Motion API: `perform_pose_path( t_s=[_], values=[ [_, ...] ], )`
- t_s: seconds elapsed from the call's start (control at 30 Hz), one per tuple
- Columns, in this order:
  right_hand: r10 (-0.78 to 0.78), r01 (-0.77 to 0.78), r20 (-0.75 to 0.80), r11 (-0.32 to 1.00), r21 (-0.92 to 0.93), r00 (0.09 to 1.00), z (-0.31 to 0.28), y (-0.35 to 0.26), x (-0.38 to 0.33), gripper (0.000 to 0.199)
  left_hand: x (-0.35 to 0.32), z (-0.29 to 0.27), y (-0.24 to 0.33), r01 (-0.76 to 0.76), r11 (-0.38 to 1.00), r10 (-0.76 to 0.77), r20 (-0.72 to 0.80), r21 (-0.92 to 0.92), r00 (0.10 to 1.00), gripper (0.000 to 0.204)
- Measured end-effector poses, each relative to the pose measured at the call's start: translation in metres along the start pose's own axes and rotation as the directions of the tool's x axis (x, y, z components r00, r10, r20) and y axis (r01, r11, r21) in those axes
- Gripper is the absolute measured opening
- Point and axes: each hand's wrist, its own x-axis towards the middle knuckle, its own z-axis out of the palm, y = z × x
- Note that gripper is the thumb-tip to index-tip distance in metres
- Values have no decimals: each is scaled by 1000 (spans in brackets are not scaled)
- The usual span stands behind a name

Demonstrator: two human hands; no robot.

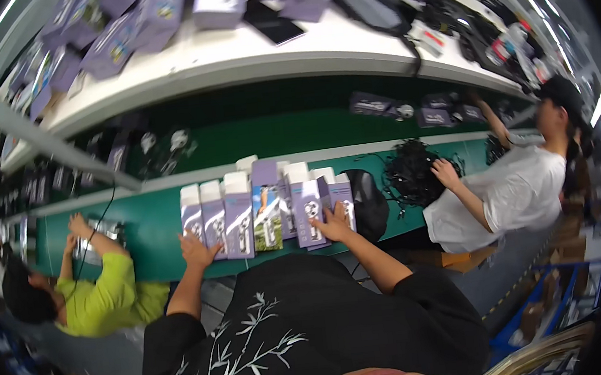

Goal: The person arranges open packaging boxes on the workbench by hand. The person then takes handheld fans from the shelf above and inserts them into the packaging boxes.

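Note:
A row of slim purple-and-white cardboard boxes (240, 226) stands on the green work table in front of me, several with pale flaps raised at the top. One box in the middle (268, 223) turns a side with a grassy picture toward me. My left hand (199, 251), fingers spread, rests against the lower part of the leftmost boxes. Across the row, my right hand (334, 225) lies with its fingers apart on the front of the right-hand boxes (309, 212). Neither hand is wrapped round a box. What the boxes contain is hidden.
Right of the row sit a black rounded item (369, 206) and a tangled pile of black cables (415, 176). A white shelf (266, 59) overhead carries more purple boxes and a dark flat device (272, 24). Co-workers in yellow-green (112, 296) and white (515, 199) work either side.

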Motion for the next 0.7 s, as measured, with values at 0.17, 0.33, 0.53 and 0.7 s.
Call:
perform_pose_path(
  t_s=[0.17,0.33,0.53,0.7],
  values=[
    [-35,32,-47,997,-67,998,0,5,0,101,-1,10,0,-22,1000,20,-101,-21,995,140],
    [-33,29,-54,997,-67,998,3,3,0,101,-7,-8,9,23,999,-23,5,-29,1000,141],
    [-46,42,-64,997,-58,997,4,0,0,102,-6,-9,6,30,999,-29,26,-19,999,141],
    [-35,32,-63,998,-53,997,4,1,-1,102,-4,-5,4,16,1000,-16,5,-17,1000,141]
  ],
)
